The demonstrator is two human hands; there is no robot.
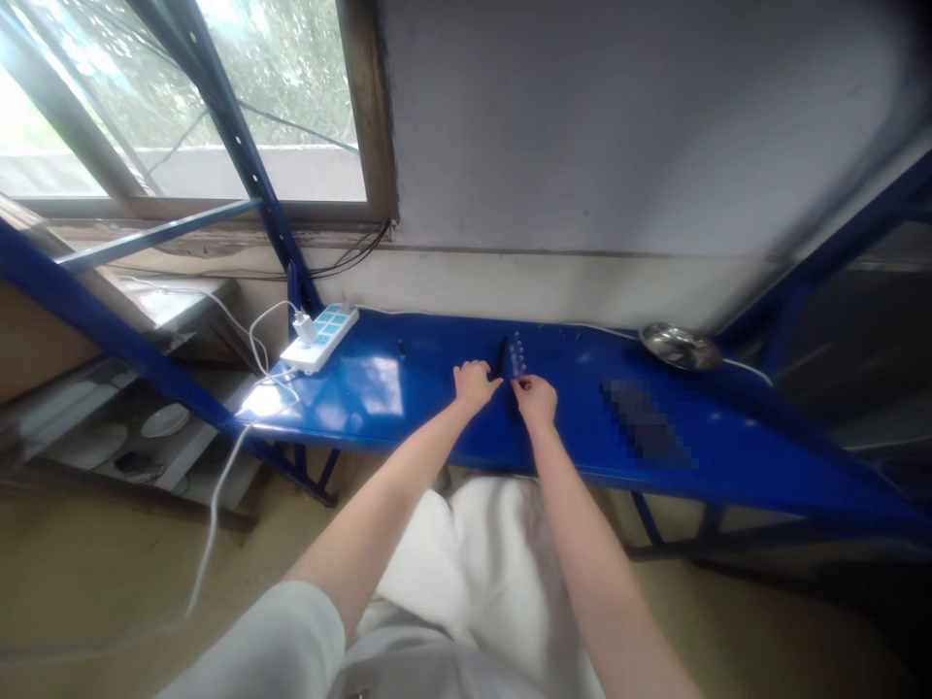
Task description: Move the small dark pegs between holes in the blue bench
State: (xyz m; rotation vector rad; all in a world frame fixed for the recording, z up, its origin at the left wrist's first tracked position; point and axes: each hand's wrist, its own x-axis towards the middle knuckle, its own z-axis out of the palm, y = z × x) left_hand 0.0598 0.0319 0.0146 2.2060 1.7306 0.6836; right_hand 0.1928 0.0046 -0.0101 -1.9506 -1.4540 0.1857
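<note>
My left hand (476,385) is over the blue tabletop, its fingers bent and the thumb apart from them. Nothing plainly shows in its grasp. A thin dark strip (501,356) lies just beyond its thumb and index finger; I cannot tell if they touch. Close by on the right, my right hand (537,400) has thumb and fingertips pinched together. Whatever is between them is too small to make out. Several small clear pieces (517,353) lie in a group just past those fingertips.
The blue table (437,345) runs along the wall. A white power strip (320,340) with a plugged-in charger is at its left end. A shiny metal bowl (679,347) and a blurred-out dark rectangle (648,424) are on the right. A small dark piece (401,349) lies left of centre.
</note>
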